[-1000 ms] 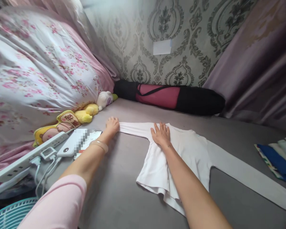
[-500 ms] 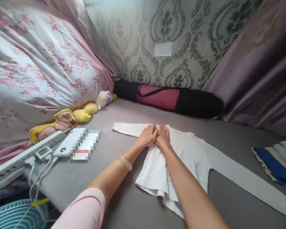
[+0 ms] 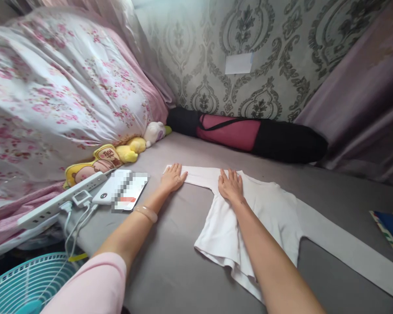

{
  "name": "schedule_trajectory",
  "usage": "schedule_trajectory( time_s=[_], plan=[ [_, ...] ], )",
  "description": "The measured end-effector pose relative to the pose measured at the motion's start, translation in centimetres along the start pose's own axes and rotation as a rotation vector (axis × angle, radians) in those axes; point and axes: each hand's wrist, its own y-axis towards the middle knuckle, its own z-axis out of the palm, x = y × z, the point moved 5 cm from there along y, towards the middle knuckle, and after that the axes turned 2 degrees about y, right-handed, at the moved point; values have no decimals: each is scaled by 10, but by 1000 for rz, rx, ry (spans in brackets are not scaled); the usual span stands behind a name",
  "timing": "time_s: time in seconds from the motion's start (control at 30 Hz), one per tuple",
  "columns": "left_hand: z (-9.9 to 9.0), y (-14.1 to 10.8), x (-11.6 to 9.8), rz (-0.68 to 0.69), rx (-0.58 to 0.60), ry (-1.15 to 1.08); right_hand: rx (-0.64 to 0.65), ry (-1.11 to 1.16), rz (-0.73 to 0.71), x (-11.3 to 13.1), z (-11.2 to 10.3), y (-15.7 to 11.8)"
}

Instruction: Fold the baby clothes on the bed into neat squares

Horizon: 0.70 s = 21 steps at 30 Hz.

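A white long-sleeved shirt (image 3: pixel 271 209) lies spread on the grey bed surface (image 3: pixel 170 257), its hem rumpled and its right-hand sleeve stretching toward the lower right. My left hand (image 3: pixel 173 178) lies flat on the cuff end of the left-hand sleeve, fingers stretched out and holding nothing. At the shoulder of that same sleeve, my right hand (image 3: pixel 231 185) presses flat with its fingers spread. Between the two hands the sleeve runs straight. My right forearm covers part of the shirt's body.
A long black and dark pink bag (image 3: pixel 229 133) lies along the wall. To the left are plush toys (image 3: pixel 127 152), a power strip (image 3: pixel 65 200) with cables and a white power bank (image 3: pixel 113 187). A turquoise fan (image 3: pixel 29 279) stands lower left; folded cloth (image 3: pixel 391 229) lies right.
My left hand has slid left along the sleeve from the shoulder to the cuff. My right hand stays at the shoulder. The camera view has shifted slightly left.
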Motion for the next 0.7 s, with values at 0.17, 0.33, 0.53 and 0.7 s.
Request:
schedule_trajectory(
  time_s=[0.17, 0.33, 0.53, 0.7],
  plan=[
    [0, 4, 34, 43, 12, -49, 5, 20, -3, 0, 3, -1],
    [1, 2, 39, 53, -96, -62, 28, 146, -25, -2, 0, 1],
    [-32, -28, 10, 8, -353, -80, 41, 586, -48, -38, -38, -12],
    [-41, -73, -22, 47, -67, -484, -111, 857, 54, -106, -77, -90]
  ],
)
